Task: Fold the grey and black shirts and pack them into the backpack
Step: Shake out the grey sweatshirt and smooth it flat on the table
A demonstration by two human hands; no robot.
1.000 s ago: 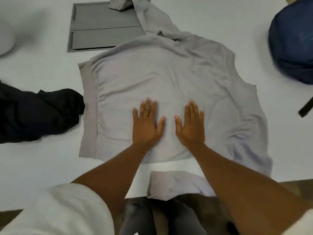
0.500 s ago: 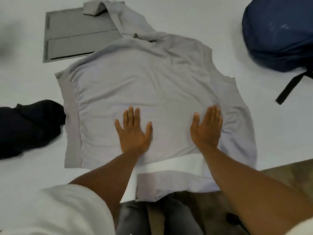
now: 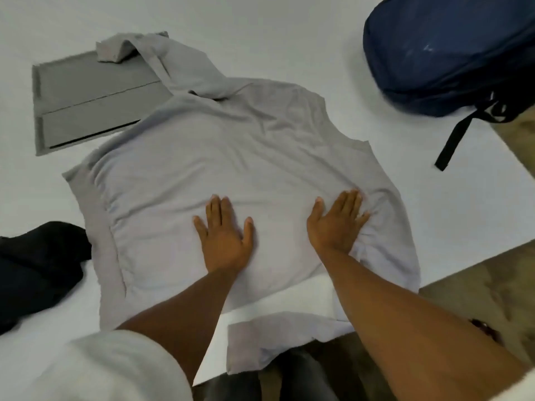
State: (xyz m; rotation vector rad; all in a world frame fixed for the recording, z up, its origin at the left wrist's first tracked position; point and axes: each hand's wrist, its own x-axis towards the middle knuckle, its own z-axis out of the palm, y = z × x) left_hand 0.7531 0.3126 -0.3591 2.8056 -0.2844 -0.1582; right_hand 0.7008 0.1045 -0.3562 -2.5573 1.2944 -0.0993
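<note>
Grey shirt (image 3: 220, 157) spread flat, creased, left hand (image 3: 224, 235) and right hand (image 3: 337, 224) pressing open-palmed

Likely home room: white table (image 3: 289, 39), carpeted floor (image 3: 477, 285), backpack (image 3: 451, 50), clothes.

Sleeves: short and white, one on the left arm (image 3: 115, 369), a sliver at the right edge (image 3: 521, 396).
Forearms: bare.
Left hand (image 3: 224, 237): no rings.
Right hand (image 3: 337, 224): no watch.
Trousers (image 3: 301, 377): dark grey.
</note>
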